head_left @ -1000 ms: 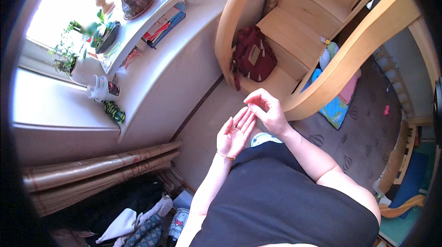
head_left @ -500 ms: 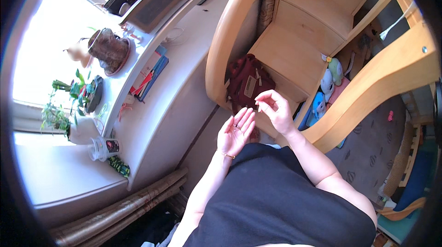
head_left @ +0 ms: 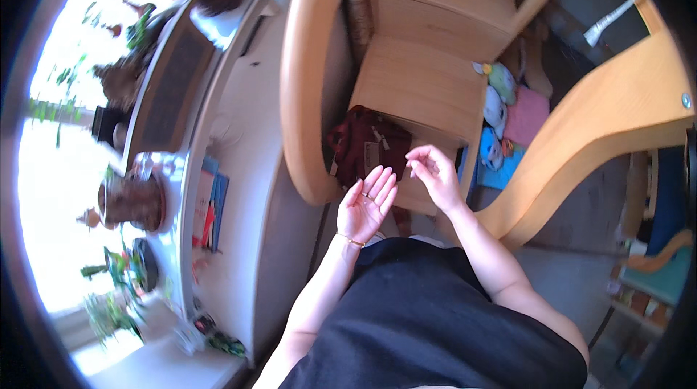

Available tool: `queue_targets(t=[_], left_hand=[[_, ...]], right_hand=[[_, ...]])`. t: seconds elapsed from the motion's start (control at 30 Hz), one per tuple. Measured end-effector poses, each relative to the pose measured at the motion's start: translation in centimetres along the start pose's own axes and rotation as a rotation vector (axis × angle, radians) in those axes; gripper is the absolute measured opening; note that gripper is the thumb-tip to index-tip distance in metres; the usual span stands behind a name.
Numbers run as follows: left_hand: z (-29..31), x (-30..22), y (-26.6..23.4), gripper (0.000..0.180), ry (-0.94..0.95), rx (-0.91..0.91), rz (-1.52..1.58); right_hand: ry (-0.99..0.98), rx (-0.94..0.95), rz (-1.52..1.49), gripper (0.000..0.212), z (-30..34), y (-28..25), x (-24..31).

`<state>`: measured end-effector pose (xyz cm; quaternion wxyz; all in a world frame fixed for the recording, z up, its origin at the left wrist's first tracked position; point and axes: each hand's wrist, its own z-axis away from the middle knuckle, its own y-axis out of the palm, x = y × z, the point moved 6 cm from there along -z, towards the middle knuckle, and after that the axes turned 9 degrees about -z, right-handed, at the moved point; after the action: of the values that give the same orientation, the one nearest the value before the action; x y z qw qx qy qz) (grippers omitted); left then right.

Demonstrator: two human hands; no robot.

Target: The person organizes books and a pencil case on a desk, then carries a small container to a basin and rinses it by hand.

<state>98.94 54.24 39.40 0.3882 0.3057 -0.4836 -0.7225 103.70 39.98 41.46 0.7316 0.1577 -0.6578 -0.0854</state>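
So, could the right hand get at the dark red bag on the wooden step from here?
Probably yes: the right hand hovers empty, fingers loosely curled, just beside the dark red bag on the wooden step, with nothing between them.

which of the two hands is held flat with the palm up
The left hand, open flat with fingers together and a thin gold bracelet at its wrist. The right hand has its fingers curled beside it.

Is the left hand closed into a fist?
No, the left hand is held open and flat, palm up, with its fingers stretched out beside the right hand.
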Motion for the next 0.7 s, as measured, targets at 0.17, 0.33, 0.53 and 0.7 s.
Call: queue_targets(t=[0.17, 0.33, 0.53, 0.7], left_hand=[[-5.3, -1.3, 1.0, 0.042, -0.189, 0.063, -0.113], [-10.3, -1.5, 0.4, 0.045, -0.267, 0.068, -0.022], [-15.6, 0.3, -3.0, 0.045, -0.294, 0.043, 0.005], [-19.5, 2.0, -5.7, 0.044, -0.279, -0.013, 0.015]], right_hand=[[-0.125, -0.321, 0.183, 0.016, -3.1, -5.1, -1.2], [-0.190, -0.627, 0.428, 0.023, -6.7, -12.0, -3.9], [-0.239, -0.798, 0.700, 0.032, -12.1, -22.0, -10.3], [-0.194, -0.820, 0.861, 0.038, -17.2, -29.4, -14.3]])
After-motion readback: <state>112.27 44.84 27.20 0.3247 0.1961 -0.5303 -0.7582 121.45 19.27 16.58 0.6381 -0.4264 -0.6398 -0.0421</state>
